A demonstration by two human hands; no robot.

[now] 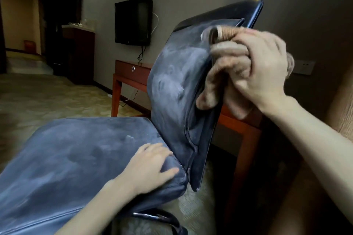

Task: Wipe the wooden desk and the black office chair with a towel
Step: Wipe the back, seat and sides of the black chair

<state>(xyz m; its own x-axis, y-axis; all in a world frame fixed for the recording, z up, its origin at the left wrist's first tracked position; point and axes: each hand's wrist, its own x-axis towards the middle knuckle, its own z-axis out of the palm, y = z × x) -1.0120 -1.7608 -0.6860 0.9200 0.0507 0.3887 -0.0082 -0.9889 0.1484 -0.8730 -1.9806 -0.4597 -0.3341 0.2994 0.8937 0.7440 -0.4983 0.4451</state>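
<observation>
The black office chair fills the middle of the view, its dusty seat cushion [76,158] low on the left and its backrest [179,82] standing tilted at centre. My right hand [261,70] grips a bunched tan towel [223,66] and holds it against the backrest's right edge, near the top. My left hand [150,166] rests flat on the rear right corner of the seat, fingers spread. The wooden desk [131,72] stands behind the chair against the wall, partly hidden by the backrest.
A wall-mounted television [133,20] hangs above the desk with cables running down. A dark cabinet [78,53] stands further left, beside a dim hallway. Patterned carpet [47,97] covers the floor. A wall socket [303,66] sits at the right.
</observation>
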